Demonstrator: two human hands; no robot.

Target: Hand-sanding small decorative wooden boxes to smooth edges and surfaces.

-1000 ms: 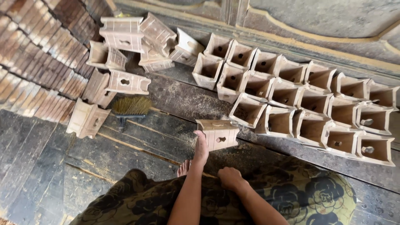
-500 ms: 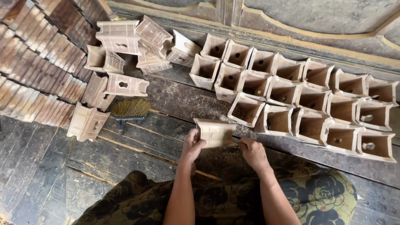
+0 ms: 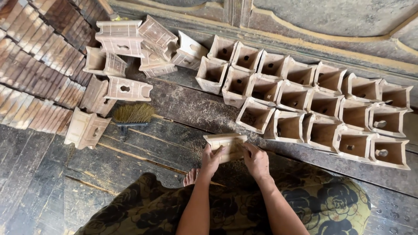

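While gripped from both sides by left hand and right hand, wooden box held above dusty plank floor. Just beside rows of open boxes; brush well left.

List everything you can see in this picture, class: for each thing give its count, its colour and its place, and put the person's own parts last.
Held wooden box: one, pale wood, centre, between both hands.
Open wooden boxes: about twenty, pale wood, packed in rows at right, openings up.
Loose wooden boxes: about nine, pale wood, piled and scattered upper left.
Brush: one, straw bristles with dark handle, on the floor left of centre.
Slat stack: reddish-brown, far left.
Plank floor: dark weathered wood, dusted with sawdust.
Patterned cloth: dark with floral print, bottom.
Foot: one, toes showing by the cloth.
Left hand: grip on the box's left side.
Right hand: grip on its right side.
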